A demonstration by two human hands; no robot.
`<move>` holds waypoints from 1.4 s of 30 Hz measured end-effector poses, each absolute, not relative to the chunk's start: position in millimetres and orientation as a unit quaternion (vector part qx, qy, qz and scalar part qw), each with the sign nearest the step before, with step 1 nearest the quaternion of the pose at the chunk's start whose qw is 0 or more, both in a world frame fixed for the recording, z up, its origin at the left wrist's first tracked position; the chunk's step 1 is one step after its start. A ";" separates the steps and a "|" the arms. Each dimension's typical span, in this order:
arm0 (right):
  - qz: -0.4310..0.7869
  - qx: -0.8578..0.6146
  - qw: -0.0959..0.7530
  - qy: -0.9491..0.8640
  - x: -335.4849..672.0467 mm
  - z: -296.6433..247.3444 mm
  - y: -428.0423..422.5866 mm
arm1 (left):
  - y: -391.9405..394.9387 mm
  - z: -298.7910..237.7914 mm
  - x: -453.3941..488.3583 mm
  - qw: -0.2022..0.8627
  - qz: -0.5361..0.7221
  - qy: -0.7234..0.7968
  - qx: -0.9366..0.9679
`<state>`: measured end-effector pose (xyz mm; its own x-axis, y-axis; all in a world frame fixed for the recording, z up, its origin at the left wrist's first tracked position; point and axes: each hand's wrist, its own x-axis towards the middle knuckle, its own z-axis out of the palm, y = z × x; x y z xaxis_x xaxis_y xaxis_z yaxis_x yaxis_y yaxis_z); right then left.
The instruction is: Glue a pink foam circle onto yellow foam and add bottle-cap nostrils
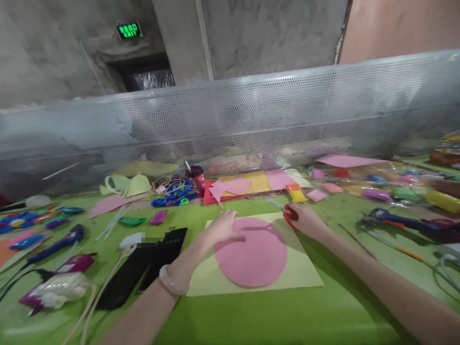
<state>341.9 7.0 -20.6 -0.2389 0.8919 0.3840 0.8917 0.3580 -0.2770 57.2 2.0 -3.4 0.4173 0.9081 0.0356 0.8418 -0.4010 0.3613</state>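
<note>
A pink paper circle [253, 261] lies flat on a pale yellow sheet [304, 275] in front of me. My left hand [223, 229] rests at the circle's upper left edge, thumb stretched out over the pink paper and apart from the fingers. At the sheet's upper right corner, my right hand [305, 220] is closed round the red handles of a pair of scissors [289, 216]. Their metal blades point away to the upper left, above the green table. The fingers partly hide the handles.
Beyond the sheet lie pink paper scraps [230, 187] and orange and yellow blocks [295, 192]. Two dark phone-like slabs [125, 278] sit at left near a purple power strip [68, 270]. A dark glue gun [398, 223] with cables is at right. A perforated metal barrier [230, 120] stands behind.
</note>
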 end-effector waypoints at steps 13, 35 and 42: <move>0.035 -0.647 0.295 -0.702 345.0 -12.6 10.7 | 35.2 1.2 65.2 0.199 0.068 0.527 0.823; 0.108 -0.618 0.221 -0.747 349.7 15.9 -4.4 | -19.1 5.0 120.8 0.380 0.085 0.417 0.821; 0.122 -0.513 0.025 -0.849 358.1 42.9 -16.3 | -7.7 29.5 111.0 0.396 -0.039 0.374 0.838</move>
